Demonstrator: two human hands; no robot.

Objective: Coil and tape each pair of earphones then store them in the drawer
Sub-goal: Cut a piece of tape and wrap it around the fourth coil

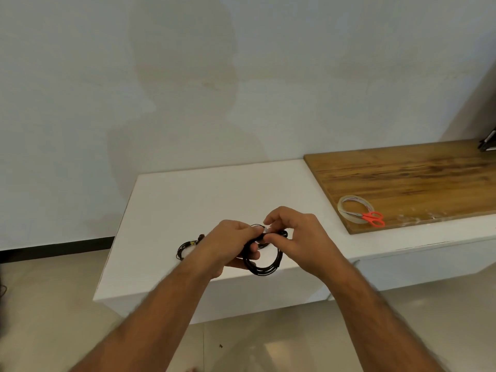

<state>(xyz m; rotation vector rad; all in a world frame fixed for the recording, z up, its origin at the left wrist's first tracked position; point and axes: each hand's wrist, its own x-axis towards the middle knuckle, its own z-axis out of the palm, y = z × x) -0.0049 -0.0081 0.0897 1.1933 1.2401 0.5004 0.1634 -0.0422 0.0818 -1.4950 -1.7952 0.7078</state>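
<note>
A coil of black earphones (264, 267) hangs between both hands above the front of the white cabinet (188, 200). My left hand (230, 244) grips the coil's upper left part with curled fingers. My right hand (292, 234) pinches a small clear piece of tape (267, 230) against the top of the coil. A second coiled pair of dark earphones (186, 248) lies on the cabinet top just left of my left hand, partly hidden by my wrist.
A roll of clear tape (354, 209) and orange-handled scissors (371, 218) lie on the wooden board (416, 178) to the right. A dark object (487, 142) leans at the far right edge. Pale tiled floor lies below the cabinet.
</note>
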